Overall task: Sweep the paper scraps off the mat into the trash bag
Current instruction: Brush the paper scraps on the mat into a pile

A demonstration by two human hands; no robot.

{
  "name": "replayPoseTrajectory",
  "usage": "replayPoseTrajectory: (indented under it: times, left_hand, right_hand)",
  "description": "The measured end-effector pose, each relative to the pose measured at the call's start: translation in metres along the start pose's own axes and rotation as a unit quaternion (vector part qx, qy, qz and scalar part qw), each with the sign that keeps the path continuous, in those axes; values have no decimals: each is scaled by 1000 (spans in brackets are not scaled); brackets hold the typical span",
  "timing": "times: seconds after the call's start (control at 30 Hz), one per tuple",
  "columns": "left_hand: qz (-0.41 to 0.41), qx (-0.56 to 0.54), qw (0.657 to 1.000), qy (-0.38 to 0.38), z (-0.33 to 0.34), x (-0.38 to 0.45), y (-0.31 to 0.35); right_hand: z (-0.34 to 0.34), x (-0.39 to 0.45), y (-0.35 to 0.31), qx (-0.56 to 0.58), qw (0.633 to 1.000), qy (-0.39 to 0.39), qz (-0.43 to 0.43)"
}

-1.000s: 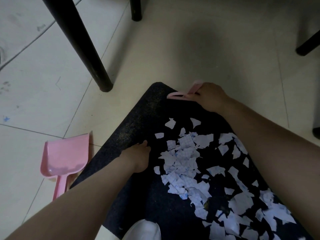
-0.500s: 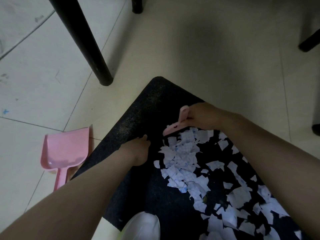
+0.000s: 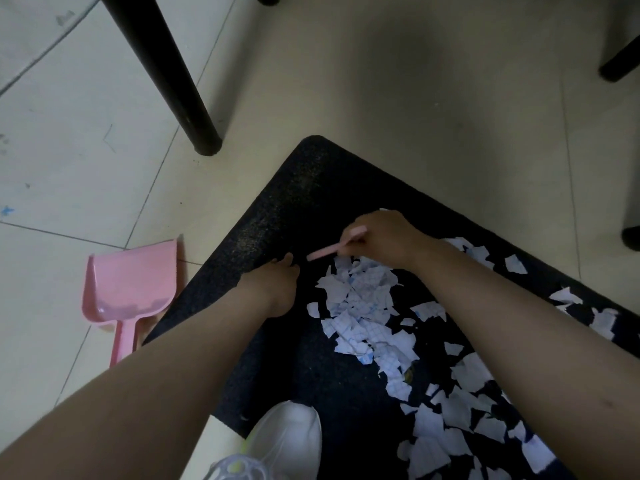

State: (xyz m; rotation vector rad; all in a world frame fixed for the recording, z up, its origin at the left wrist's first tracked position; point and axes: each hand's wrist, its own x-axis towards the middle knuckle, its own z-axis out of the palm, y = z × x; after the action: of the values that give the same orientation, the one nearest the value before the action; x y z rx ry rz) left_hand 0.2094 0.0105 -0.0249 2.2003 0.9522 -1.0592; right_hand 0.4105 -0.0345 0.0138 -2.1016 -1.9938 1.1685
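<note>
A pink dustpan point(image 3: 130, 289) lies on the tiled floor point(image 3: 69, 150), off to the outer side of the left hand point(image 3: 273, 289), just beside the mat's edge. The left hand rests on the dark mat point(image 3: 294, 202), knuckles up, fingers bent under it so I cannot tell whether they hold anything. Just to its right the paper scraps point(image 3: 363, 306) lie heaped, trailing on beneath the right forearm. At the heap's far edge the right hand point(image 3: 384, 237) grips a small pink brush point(image 3: 325, 251), fingers curled round its handle. A white shoe point(image 3: 287, 441) stands near the left elbow
</note>
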Motion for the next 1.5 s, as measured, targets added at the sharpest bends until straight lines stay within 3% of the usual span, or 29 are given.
replayPoseTrajectory:
  times: [0.1, 0.17, 0.3, 0.4, 0.47, 0.53, 0.67, 0.87, 0.97, 1.07, 1.17, 1.23, 1.33, 1.5]
  left_hand:
    - [-1, -4, 1000, 9, 1, 1, -2]
    - [0, -1, 1000, 19, 0, 3, 1]
    - [-8, 6, 999, 51, 4, 5, 6]
    - [4, 12, 997, 82, 6, 7, 11]
    - [23, 8, 996, 81, 5, 8, 16]
    - [36, 11, 997, 67, 4, 10, 21]
    - [36, 10, 998, 41, 5, 15, 23]
    - [36, 16, 999, 32, 4, 16, 22]
    - [36, 19, 998, 37, 6, 17, 23]
    - [33, 22, 998, 41, 7, 18, 25]
    - [29, 31, 998, 42, 8, 18, 27]
    - [25, 32, 998, 41, 9, 19, 29]
    - [22, 32, 999, 36, 7, 19, 29]
    - [20, 33, 998, 39, 5, 23, 27]
  right_hand:
    - [-1, -25, 6, -10, 999, -46, 18]
    - [-8, -39, 8, 4, 999, -31, 26]
    - [-40, -62, 0, 99, 993, 59, 33]
    - [-49, -51, 16, 65, 984, 156, 61]
    - [-44, -28, 40, 31, 968, 212, 127]
    - [-34, -15, 56, 0, 969, 177, 175]
    - [-8, -15, 61, 9, 977, 111, 181]
    - [-1, -52, 43, -53, 991, 23, 117]
    - [-17, -69, 40, -57, 992, 51, 100]
    - [-32, -70, 29, -20, 985, 162, 63]
    - [-28, -39, 42, -9, 966, 210, 148]
    - [-23, -24, 47, -20, 963, 197, 182]
    - [-22, -25, 41, -64, 978, 135, 147]
    - [-23, -39, 49, -30, 986, 71, 150]
